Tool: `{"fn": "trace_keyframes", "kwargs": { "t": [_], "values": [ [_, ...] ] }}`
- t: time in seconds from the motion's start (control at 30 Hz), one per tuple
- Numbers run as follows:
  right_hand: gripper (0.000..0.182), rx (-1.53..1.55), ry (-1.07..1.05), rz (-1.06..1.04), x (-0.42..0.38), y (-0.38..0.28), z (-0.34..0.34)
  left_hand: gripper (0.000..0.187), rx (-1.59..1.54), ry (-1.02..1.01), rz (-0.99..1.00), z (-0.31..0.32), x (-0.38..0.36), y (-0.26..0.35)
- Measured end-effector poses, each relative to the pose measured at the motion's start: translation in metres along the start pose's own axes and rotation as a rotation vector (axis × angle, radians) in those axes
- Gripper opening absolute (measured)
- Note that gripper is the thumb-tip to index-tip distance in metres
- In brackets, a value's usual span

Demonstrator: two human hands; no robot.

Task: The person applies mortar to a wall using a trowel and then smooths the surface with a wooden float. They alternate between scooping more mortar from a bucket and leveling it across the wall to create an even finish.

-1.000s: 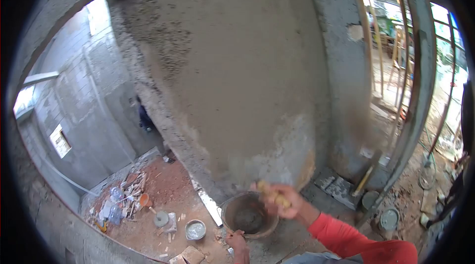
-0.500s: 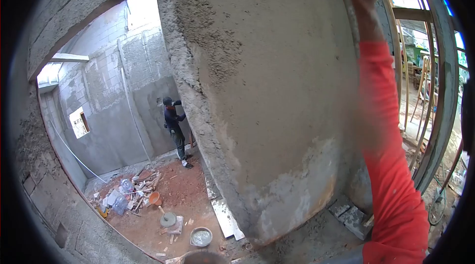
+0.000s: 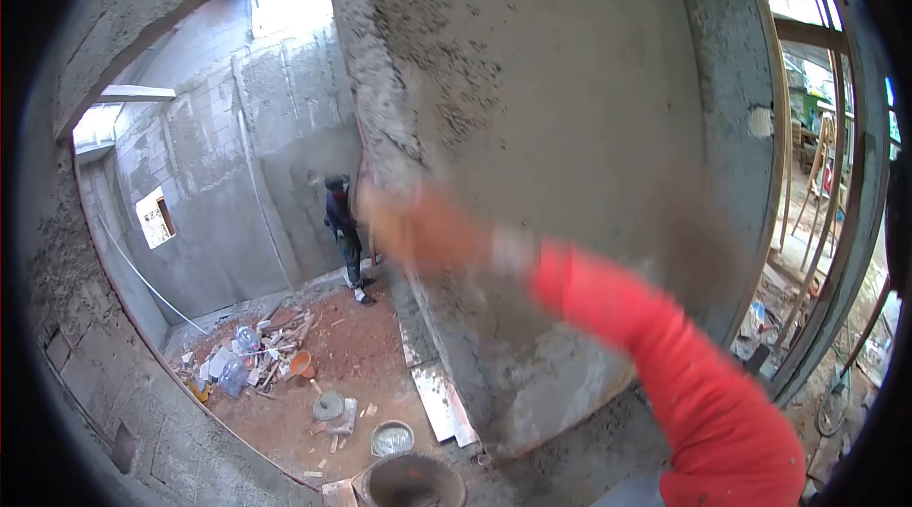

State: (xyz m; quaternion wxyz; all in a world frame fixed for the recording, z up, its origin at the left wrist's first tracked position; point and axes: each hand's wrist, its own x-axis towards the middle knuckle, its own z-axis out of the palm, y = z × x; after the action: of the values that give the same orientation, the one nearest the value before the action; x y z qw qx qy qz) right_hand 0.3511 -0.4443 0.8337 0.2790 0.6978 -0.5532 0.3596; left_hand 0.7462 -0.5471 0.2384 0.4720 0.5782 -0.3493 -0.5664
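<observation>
My right hand (image 3: 435,229), at the end of a red sleeve (image 3: 655,336), reaches across in front of the wall's left edge. It is smeared by motion, so I cannot tell what its fingers hold. A tan blur (image 3: 382,214) shows at the finger end, and a faint grey smear (image 3: 328,152) lies beyond it. Behind the arm stands the wall panel (image 3: 589,117), coated in wet grey mortar, smooth in the middle and rough at upper left. My left hand is out of view. A dark bucket (image 3: 456,488) stands at the bottom edge.
Through the opening on the left, a person (image 3: 344,231) in dark clothes stands by the wall. Rubble (image 3: 271,350), an orange bucket (image 3: 302,364), a mortar pan (image 3: 329,405) and a round basin (image 3: 391,439) lie on the dirt floor. A framed doorway (image 3: 768,222) is at right.
My right arm has swung from the upper right down and left to the wall's edge. The view has shifted slightly, bringing more of the bucket in at the bottom.
</observation>
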Motion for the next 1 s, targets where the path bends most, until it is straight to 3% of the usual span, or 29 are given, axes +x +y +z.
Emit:
{"fn": "trace_keyframes", "kwargs": {
  "t": [0.1,0.13,0.17,0.2,0.23,0.3,0.37,0.43,0.53,0.6,0.67,0.7,0.8,0.87,0.97,1.0],
  "values": [
    [0.049,0.430,-0.184,0.206,-0.218,-0.105,0.131,0.043,-0.045,-0.104,0.002,0.011,-0.035,-0.006],
    [0.046,0.520,-0.289,0.373,-0.287,-0.113,0.161,0.043,-0.048,-0.151,-0.012,0.016,-0.049,-0.013],
    [0.042,0.625,-0.384,0.553,-0.354,-0.122,0.182,0.037,-0.025,-0.260,0.103,0.020,-0.040,-0.030],
    [0.035,0.721,-0.394,0.728,-0.472,-0.144,0.197,0.020,0.293,-0.226,0.064,0.003,-0.046,-0.066],
    [0.029,0.755,-0.432,0.821,-0.548,-0.156,0.195,0.023,0.305,-0.338,0.042,0.033,-0.121,-0.011],
    [0.027,0.734,-0.673,1.177,-0.575,-0.178,0.141,0.026,0.388,-0.431,-0.138,0.032,-0.122,-0.052],
    [0.026,0.635,-0.654,1.335,-0.616,-0.191,0.141,0.027,0.431,-0.480,-0.211,0.052,-0.152,-0.075],
    [0.027,0.503,-0.408,1.370,-0.635,-0.205,0.127,0.030,0.563,-0.599,-0.309,0.076,-0.193,-0.075],
    [0.034,0.355,-0.277,1.841,-0.681,-0.217,0.094,0.035,0.600,-0.784,-0.426,0.111,-0.220,-0.125],
    [0.034,0.215,0.014,2.147,-0.745,-0.247,0.088,0.043,0.679,-0.856,-0.435,0.120,-0.208,-0.186],
    [0.034,0.102,-0.093,2.250,-0.851,-0.289,0.084,0.050,0.725,-0.925,-0.422,0.129,-0.202,-0.264],
    [0.033,-0.106,-0.050,2.338,-0.871,-0.308,0.074,0.053,0.741,-0.969,-0.404,0.135,-0.199,-0.304],
    [0.032,-0.173,-0.086,2.475,-0.952,-0.354,0.063,0.061,0.988,-1.124,-0.227,0.172,-0.226,-0.409],
    [0.032,-0.150,-0.004,2.535,-0.992,-0.381,0.079,0.061,1.033,-1.138,-0.306,0.187,-0.236,-0.497],
    [0.027,-0.017,0.219,2.547,-1.051,-0.407,0.133,0.038,1.115,-1.237,-0.253,0.221,-0.291,-0.618],
    [0.025,-0.015,0.107,2.564,-1.056,-0.403,0.140,0.035,1.141,-1.286,-0.259,0.226,-0.304,-0.657]
  ]
}}
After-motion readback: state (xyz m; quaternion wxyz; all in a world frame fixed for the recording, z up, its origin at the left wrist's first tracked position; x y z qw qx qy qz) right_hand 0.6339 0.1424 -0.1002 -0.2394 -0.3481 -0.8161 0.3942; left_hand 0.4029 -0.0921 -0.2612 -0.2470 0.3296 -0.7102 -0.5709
